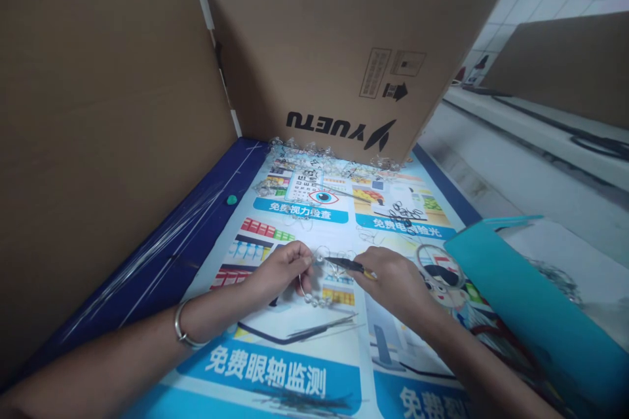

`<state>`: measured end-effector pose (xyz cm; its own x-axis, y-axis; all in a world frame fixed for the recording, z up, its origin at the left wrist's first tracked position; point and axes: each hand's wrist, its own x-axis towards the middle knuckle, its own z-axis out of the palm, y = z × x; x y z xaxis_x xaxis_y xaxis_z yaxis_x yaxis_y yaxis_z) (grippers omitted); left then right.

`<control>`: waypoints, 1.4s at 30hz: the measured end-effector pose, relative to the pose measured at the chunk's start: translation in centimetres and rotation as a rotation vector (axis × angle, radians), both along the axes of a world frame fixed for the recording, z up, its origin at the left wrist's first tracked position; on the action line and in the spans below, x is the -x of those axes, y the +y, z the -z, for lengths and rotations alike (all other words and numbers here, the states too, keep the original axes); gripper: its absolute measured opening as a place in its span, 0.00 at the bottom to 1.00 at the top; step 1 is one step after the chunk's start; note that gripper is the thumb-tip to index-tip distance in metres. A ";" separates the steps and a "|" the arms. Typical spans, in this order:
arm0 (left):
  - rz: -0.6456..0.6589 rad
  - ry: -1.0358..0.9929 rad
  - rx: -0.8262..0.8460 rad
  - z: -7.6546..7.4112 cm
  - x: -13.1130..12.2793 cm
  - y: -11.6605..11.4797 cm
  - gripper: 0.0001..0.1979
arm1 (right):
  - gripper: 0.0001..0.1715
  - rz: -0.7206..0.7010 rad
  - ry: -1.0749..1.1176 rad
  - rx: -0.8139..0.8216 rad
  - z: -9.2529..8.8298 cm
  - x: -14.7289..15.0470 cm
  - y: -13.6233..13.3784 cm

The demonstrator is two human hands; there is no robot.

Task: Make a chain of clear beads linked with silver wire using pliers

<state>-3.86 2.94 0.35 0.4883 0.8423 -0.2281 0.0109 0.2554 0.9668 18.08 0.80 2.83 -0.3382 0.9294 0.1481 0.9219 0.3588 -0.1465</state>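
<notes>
Left hand [281,272], mine: pinched shut on a wire eyeglass frame [310,294]. Right hand [396,281]: closed round a small screwdriver [351,266], tip at that frame. I'd hold the frame steady.

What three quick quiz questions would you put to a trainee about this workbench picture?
1. True or false: the right hand holds a slim tool.
2. Which hand pinches the clear frame piece? A. left hand B. right hand
3. Fill in: the pile of clear pieces lies at the foot of a wall made of ____.
Key: 1 true; 2 A; 3 cardboard.
</notes>
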 end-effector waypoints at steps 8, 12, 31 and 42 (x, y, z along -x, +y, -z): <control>0.056 -0.037 0.026 0.0 0.1 0.1 0.13 | 0.11 0.044 0.150 0.193 -0.2 0.5 0.0; 0.094 0.013 0.015 -0.3 0.3 0.1 0.13 | 0.11 0.033 0.176 0.216 -0.1 0.5 0.0; 0.250 0.132 -0.275 -1.3 1.3 0.6 0.13 | 0.09 0.040 0.175 0.218 -0.3 0.8 -0.2; -0.016 0.141 -0.386 -1.1 0.1 0.3 0.09 | 0.08 0.038 0.119 0.213 -0.8 1.6 -0.8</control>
<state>-4.00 3.25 1.47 0.4605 0.8866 0.0424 0.1494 -0.1245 0.9809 16.47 -0.05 3.67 -0.2941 0.9556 -0.0157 0.9058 0.2735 -0.3236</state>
